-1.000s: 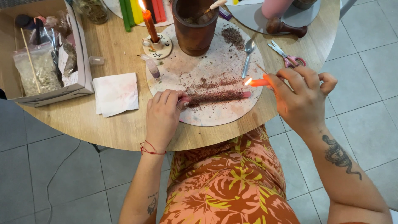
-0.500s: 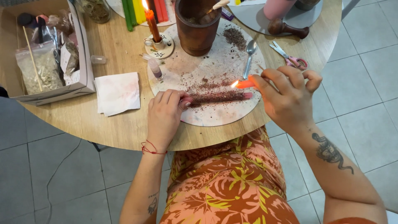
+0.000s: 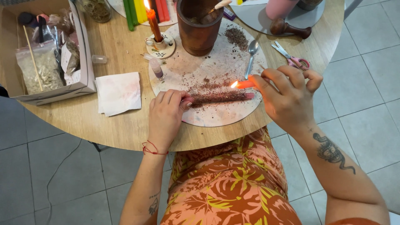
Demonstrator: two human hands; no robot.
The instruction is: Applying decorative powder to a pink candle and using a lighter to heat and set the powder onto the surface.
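- Change over the last second: the right hand [image 3: 287, 98] has come inward and down toward the round board [image 3: 216, 118]; the lit orange candle [image 3: 246, 84] it holds is now lower and nearer the coated candle [image 3: 221, 98] than it was.
- Flame [image 3: 234, 84] still burns at the orange candle's left tip, now just above the coated candle's right half, not touching it as far as I can tell.
- Left hand [image 3: 166, 114] has not shifted; it stays at the coated candle's left end.
- Judgement: the flame is being brought to the herb-covered surface, likely to warm the wax or drip onto it; the work is mid-way, not near an end.
- Right fingers [image 3: 271, 77]: closed in a pinch around the orange candle's rear end, thumb underneath hidden.
- Left fingers [image 3: 177, 96]: curled, tips pressing on or gripping the coated candle's left end; the exact grip is partly hidden.
- Coated candle lies flat across the board's front half, between the 2 hands, dark crumbs [image 3: 208, 85] scattered just behind it.
- Nearby: spoon [image 3: 251, 56] just behind the flame, brown mortar [image 3: 199, 29] further back, 1 upright lit candle [image 3: 153, 23] in a holder, scissors [image 3: 291, 56] to the right.
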